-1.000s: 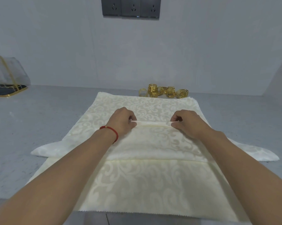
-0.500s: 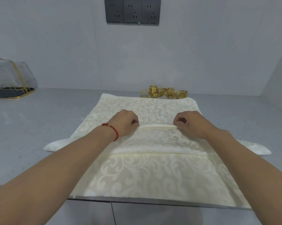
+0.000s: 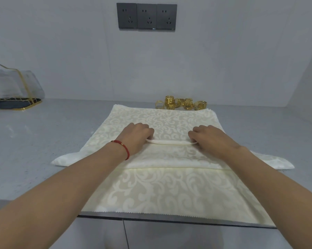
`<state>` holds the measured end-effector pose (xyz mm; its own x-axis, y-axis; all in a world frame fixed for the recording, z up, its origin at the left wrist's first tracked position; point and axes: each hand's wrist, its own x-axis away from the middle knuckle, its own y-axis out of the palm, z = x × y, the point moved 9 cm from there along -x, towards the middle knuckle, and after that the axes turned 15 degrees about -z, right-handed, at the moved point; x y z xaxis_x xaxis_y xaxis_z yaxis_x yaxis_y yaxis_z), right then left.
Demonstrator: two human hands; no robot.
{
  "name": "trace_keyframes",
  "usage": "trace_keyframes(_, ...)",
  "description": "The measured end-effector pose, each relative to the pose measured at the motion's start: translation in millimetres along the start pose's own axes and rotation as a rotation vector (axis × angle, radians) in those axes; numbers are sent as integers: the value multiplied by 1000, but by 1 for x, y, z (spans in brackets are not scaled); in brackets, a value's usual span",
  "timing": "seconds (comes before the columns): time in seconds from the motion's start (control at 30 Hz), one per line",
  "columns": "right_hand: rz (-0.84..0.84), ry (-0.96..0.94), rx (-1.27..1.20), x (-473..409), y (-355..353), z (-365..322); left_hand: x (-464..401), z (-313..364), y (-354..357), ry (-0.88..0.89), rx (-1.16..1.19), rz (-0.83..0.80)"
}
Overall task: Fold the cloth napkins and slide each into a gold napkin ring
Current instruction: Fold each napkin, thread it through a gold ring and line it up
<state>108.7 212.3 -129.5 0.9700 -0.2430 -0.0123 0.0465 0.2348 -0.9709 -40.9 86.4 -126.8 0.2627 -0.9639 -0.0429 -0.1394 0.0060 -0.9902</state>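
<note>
Left hand (image 3: 137, 136) and right hand (image 3: 210, 139) each pinch one end of a narrow fold in the napkin (image 3: 160, 187) — fingers curled on it. Rings (image 3: 182, 103) sit beyond the grip, at the napkin's far edge; bare counter (image 3: 43, 141) lies left.

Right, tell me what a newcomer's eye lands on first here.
First, both hands, the left hand and right hand, pinching a narrow fold in the cream damask napkin at the counter's middle. Next, the cluster of gold napkin rings just behind it, and the three dark wall sockets above.
</note>
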Motion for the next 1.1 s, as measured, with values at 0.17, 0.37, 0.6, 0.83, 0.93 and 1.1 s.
trace_keyframes(0.17, -113, 103, -174, 7, 10, 9, 12, -1, 4, 15, 168, -61)
trace_keyframes(0.37, 15, 240, -606, 18, 24, 40, 18, -28, 13, -182, 518, 38)
trace_keyframes(0.6, 36, 157, -313, 17, 14, 25, 19, -12, 8, -150, 220, -3)
trace_keyframes(0.83, -53, -24, 241, 31, 11, -11, 30, 31, 1, 100, -341, 28)
trace_keyframes(0.93, -134, 18, 25, 36, 9, -4, 33, 18, 1, 60, -21, -66)
trace_keyframes(1.1, -57, 254, -418, 39, 11, 34, 37, -12, 3, -109, 440, -36)
